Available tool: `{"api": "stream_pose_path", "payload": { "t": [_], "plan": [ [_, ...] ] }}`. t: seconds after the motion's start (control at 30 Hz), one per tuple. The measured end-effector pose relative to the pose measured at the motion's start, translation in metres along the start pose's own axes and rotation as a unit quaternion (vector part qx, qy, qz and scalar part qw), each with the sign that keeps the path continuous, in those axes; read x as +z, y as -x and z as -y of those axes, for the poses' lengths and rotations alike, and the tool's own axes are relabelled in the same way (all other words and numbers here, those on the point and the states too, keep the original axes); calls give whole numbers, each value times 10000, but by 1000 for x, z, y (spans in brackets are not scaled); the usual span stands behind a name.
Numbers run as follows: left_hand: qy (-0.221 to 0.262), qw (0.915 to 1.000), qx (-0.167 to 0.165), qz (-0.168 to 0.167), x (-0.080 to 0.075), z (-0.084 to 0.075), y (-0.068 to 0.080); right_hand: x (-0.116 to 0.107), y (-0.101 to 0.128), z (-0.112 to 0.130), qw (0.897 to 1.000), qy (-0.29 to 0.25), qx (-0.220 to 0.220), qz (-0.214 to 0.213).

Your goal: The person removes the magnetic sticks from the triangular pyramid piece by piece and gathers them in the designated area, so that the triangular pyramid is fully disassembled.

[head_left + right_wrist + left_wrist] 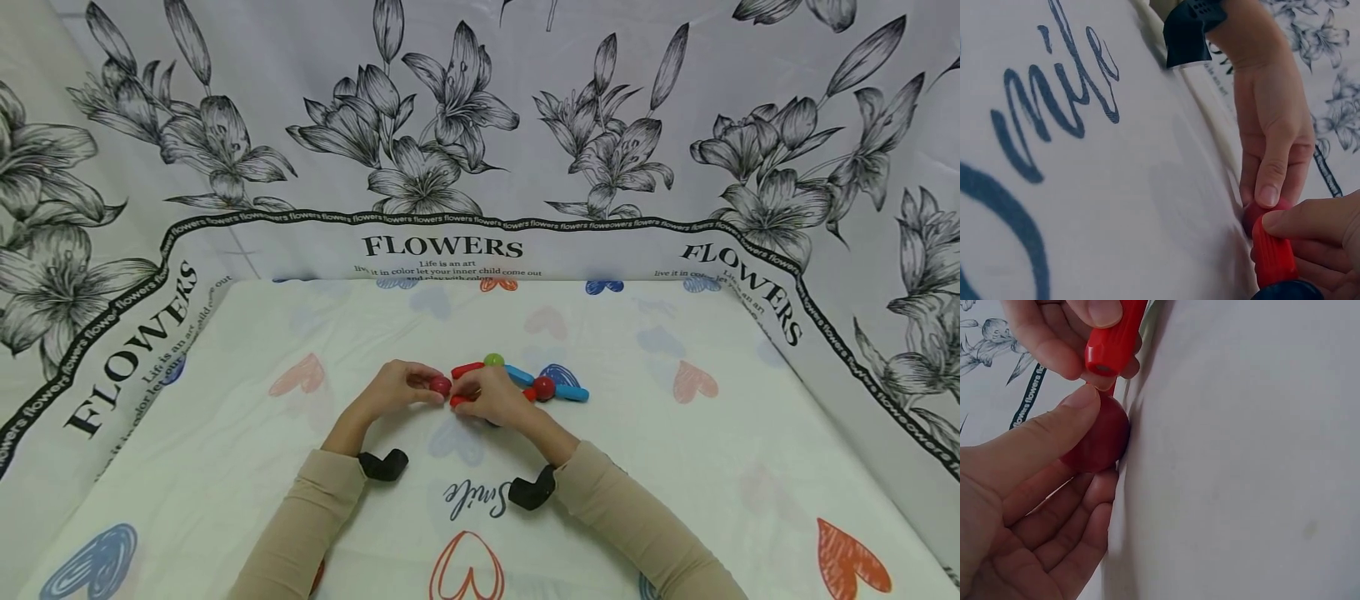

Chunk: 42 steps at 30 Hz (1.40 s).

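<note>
The left hand (396, 388) pinched a dark red ball (1099, 442) between thumb and fingers, low against the cloth-covered surface (675, 467) — steadied there. The right hand (491, 396) gripped a red stick (1110, 344), its end just above the ball, beside the joined sticks and balls (551, 385).

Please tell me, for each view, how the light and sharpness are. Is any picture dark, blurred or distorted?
Head view: bright, even, sharp, edges bent by the wide lens. Left wrist view: well lit; the red ball close and slightly soft. Right wrist view: dimmer, greyish; the red stick near the corner looks soft.
</note>
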<state>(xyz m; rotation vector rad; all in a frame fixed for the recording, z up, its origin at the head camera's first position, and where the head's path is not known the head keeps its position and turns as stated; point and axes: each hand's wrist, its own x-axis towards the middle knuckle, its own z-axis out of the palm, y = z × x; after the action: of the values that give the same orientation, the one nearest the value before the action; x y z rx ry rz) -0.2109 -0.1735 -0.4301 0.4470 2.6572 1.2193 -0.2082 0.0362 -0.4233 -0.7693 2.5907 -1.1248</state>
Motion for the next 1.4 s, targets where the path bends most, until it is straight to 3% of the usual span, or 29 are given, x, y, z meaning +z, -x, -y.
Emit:
{"api": "stream_pose_path", "payload": {
  "t": [0.33, 0.57, 0.8, 1.13, 1.4],
  "plan": [
    [-104, 9997, -202, -33, -4, -3, 0, -2, 6, -2, 9993, 150, -346, -42],
    [-77, 9996, -187, -188, -7, -1, -2, -4, 10, -2, 9998, 36, -187, -105],
    [-28, 9982, -135, -586, -9, 2, -5, -4, 11, -4, 9999, -82, -30, -78],
    [154, 9935, -356, -1071, -15, 10, -22, -3, 12, -6, 9997, -157, -146, -104],
    [277, 9901, -568, -1254, -21, 19, -36, -4, 13, -5, 9996, -158, -177, -148]
  ]
}}
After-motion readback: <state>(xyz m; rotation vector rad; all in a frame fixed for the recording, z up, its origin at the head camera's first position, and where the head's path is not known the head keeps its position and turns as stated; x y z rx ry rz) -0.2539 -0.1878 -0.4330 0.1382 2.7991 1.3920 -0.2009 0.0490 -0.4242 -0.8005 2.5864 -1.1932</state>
